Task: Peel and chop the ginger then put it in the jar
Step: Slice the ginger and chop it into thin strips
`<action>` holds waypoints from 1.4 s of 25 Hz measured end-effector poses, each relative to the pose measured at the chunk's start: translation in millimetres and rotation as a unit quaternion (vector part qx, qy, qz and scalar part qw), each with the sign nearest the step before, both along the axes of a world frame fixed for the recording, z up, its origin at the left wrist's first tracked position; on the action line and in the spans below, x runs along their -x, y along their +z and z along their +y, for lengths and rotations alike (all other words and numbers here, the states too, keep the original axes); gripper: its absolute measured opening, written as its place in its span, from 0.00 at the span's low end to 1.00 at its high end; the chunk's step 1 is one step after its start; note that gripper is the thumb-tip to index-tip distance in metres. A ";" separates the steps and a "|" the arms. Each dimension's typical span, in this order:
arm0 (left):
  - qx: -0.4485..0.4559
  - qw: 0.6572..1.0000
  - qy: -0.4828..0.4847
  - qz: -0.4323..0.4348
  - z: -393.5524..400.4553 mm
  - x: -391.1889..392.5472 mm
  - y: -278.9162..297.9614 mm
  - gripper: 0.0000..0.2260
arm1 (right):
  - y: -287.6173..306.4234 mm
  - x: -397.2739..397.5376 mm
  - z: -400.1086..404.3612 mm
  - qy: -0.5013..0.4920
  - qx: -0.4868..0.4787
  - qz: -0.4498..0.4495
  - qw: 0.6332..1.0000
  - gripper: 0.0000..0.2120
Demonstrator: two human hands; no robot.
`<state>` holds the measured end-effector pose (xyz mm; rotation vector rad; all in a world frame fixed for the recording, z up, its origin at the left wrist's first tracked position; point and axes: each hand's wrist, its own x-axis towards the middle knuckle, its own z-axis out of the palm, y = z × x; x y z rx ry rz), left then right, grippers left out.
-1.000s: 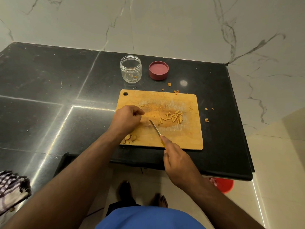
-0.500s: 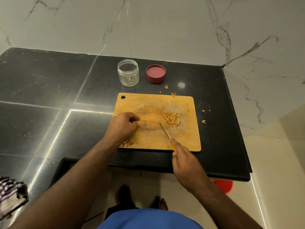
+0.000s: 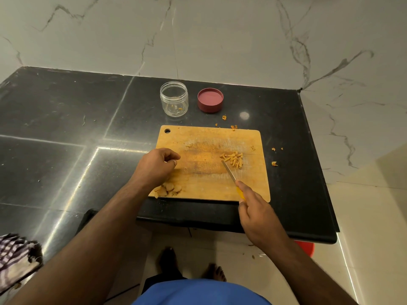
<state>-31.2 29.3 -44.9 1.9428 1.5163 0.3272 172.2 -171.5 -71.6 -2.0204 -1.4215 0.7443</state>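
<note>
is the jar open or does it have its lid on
Open. The jar stands upright with a bare mouth, and its red lid lies beside it on the counter.

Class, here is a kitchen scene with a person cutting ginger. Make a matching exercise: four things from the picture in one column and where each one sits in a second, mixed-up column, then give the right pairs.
Things
1. jar
2. lid
3. ginger sticks
4. ginger slices

Places
A. near left corner of the cutting board, beside the left wrist
B. on the counter, right of the jar
C. on the board, at the tip of the knife
D. on the counter, behind the board's far left corner

Pairs: 1-D, 2-B, 3-C, 4-A
</note>
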 end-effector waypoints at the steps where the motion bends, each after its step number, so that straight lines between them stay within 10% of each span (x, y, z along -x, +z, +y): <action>1: 0.000 1.000 0.002 0.004 -0.3 1.9 0.6 0.10 | -1.6 -1.5 0.7 -0.003 0.001 -0.001 1.000 0.24; 35: 0.075 0.986 -0.067 0.129 -3.9 21.0 15.8 0.06 | 2.1 15.2 4.4 0.023 -0.016 0.016 0.999 0.24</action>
